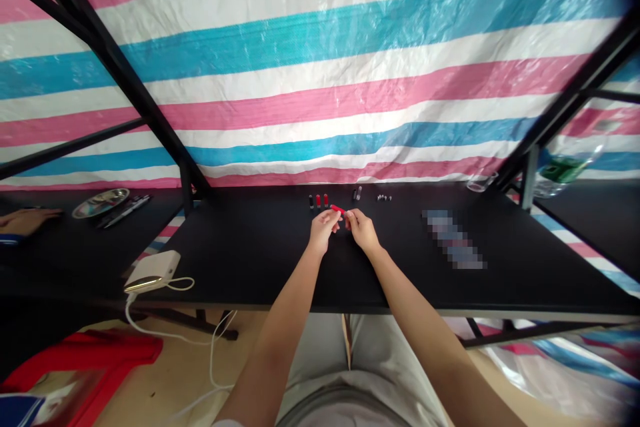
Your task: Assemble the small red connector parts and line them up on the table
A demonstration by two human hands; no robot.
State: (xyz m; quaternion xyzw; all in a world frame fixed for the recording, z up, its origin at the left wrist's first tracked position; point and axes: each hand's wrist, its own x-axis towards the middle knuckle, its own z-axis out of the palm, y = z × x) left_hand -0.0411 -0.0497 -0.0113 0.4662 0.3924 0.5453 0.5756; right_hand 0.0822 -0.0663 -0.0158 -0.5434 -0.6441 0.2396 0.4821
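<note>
Close together over the far middle of the black table (260,247), my two hands meet at a small red tube (337,209). The fingers of my left hand (323,228) are closed around it. My right hand (363,229) pinches at its right end, and its fingertips partly cover that end. Just beyond my left hand a short row stands: one black tube (311,201), a red tube (319,201) and another red tube (326,200). Past my right hand are a black-and-clear piece (358,193) and several tiny silvery pieces (384,198).
A clear cup (483,181) sits at the back right, near a blurred-out flat item (454,240). At the left edge lies a white box (153,271) with cables. Another person's hand (30,223), a metal dish (101,203) and pens (125,211) are on the left table.
</note>
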